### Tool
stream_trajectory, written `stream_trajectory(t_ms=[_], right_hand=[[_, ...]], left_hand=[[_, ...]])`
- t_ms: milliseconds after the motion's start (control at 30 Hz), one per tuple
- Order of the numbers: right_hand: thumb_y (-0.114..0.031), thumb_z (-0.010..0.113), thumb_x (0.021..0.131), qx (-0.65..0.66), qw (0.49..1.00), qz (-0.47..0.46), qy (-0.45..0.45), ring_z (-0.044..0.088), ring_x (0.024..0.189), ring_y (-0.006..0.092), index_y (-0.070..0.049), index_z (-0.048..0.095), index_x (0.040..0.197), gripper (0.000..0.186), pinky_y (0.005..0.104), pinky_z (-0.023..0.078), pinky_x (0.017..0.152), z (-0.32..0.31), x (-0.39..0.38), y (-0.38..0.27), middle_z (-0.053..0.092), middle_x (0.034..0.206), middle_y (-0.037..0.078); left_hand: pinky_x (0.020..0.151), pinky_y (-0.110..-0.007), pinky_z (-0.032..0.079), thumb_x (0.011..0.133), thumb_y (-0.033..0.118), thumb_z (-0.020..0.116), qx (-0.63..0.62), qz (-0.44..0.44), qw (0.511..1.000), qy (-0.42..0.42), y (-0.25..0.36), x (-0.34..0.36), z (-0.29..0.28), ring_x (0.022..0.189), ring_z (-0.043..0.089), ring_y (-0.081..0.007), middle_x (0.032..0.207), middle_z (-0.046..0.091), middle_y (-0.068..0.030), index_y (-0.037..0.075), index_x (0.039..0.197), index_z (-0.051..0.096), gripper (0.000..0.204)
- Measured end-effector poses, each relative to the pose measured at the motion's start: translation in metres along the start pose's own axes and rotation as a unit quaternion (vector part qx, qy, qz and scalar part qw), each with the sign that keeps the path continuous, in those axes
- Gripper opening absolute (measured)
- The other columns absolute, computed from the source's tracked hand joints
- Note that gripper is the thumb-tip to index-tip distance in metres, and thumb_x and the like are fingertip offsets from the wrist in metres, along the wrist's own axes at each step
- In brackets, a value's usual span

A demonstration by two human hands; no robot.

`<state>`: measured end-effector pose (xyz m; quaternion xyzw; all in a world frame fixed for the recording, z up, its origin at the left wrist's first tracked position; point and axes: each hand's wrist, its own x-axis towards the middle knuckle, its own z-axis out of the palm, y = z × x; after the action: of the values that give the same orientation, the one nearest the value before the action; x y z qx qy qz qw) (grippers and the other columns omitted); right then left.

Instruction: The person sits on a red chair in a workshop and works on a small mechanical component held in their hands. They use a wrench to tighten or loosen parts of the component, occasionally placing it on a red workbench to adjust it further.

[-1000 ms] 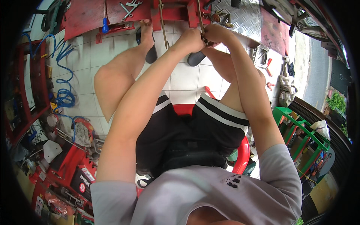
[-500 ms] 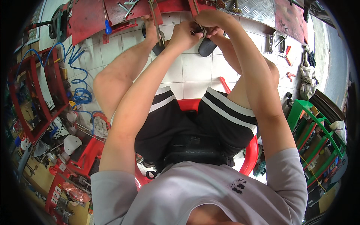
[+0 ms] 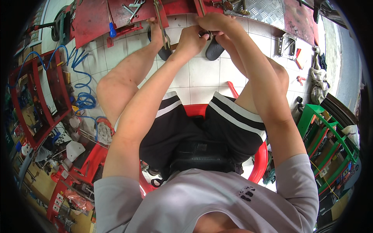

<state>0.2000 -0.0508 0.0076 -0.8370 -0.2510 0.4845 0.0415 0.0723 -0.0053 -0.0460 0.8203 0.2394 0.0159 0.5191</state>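
Note:
My right hand point(image 3: 215, 24) is at the top middle, fingers closed around a slim metal strip point(image 3: 202, 11) at the red bench's front. My left hand point(image 3: 191, 42) is just below and left of it, fingers curled round something small and dark beside the strip, too hidden to make out. A second metal strip point(image 3: 157, 11) hangs to the left, by my bare left foot. A blue-handled screwdriver point(image 3: 112, 29) and several wrenches point(image 3: 133, 7) lie on the red bench point(image 3: 89, 23).
A blue coiled hose point(image 3: 85, 99) and red frames point(image 3: 39, 97) are at left, above cluttered red tools. A metal fixture point(image 3: 285, 46) and red clamp point(image 3: 300, 80) lie on the tiled floor point(image 3: 200, 73) at right, near a green rack point(image 3: 322, 139). I sit on a red chair point(image 3: 259, 159).
The view shifted between one second ago and now. My right hand moved up over my left, and my left hand sits slightly lower and left along the strip. Little differs from half a second ago.

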Motion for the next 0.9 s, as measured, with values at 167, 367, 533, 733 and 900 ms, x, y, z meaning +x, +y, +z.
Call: stream_trajectory(t_ms=[167,367,533,733,900], right_hand=[[-0.031,0.045,0.087,-0.079,0.996,-0.05,-0.008,0.062,0.062,0.0207,-0.008,0.07,0.096,0.035,0.0371,0.05,0.06,-0.001,0.001,-0.001,0.068,0.086,0.009],[-0.022,0.053,0.082,-0.097,0.994,-0.031,0.03,0.068,0.064,0.0217,-0.004,0.072,0.089,0.027,0.0345,0.054,0.059,-0.003,-0.001,-0.003,0.071,0.081,0.012],[-0.029,0.054,0.085,-0.123,0.987,-0.074,0.068,0.068,0.066,0.0238,-0.002,0.071,0.08,0.033,0.0418,0.053,0.065,0.003,0.022,0.014,0.067,0.068,0.012],[-0.023,0.057,0.082,-0.126,0.988,-0.044,0.078,0.07,0.072,0.026,-0.001,0.071,0.084,0.027,0.0415,0.054,0.066,0.002,0.009,0.004,0.069,0.073,0.015],[-0.022,0.058,0.079,-0.148,0.984,-0.056,0.087,0.07,0.075,0.0301,0.001,0.071,0.082,0.027,0.044,0.054,0.065,0.007,0.024,0.015,0.068,0.071,0.018]], left_hand=[[0.069,-0.037,0.052,0.087,0.016,0.065,0.061,-0.013,0.998,0.015,0.004,-0.002,0.001,0.071,0.068,-0.0275,0.082,0.071,-0.0177,-0.001,0.091,0.071,0.019],[0.068,-0.04,0.051,0.088,0.019,0.064,0.092,-0.017,0.995,0.014,0.011,-0.001,-0.004,0.069,0.068,-0.0308,0.077,0.07,-0.0193,-0.001,0.092,0.071,0.022],[0.067,-0.038,0.051,0.089,0.018,0.061,0.07,0.006,0.997,0.005,0.011,0.004,-0.004,0.067,0.068,-0.0276,0.076,0.07,-0.0173,-0.001,0.094,0.071,0.022],[0.076,-0.034,0.054,0.081,0.019,0.069,0.007,-0.06,0.996,-0.063,-0.008,0.012,-0.01,0.078,0.071,-0.0236,0.082,0.073,-0.012,0.0,0.096,0.072,0.024],[0.075,-0.032,0.054,0.08,0.017,0.072,0.038,-0.075,0.994,-0.071,0.005,0.01,-0.015,0.078,0.071,-0.0223,0.084,0.073,-0.0118,0.0,0.098,0.071,0.026]])
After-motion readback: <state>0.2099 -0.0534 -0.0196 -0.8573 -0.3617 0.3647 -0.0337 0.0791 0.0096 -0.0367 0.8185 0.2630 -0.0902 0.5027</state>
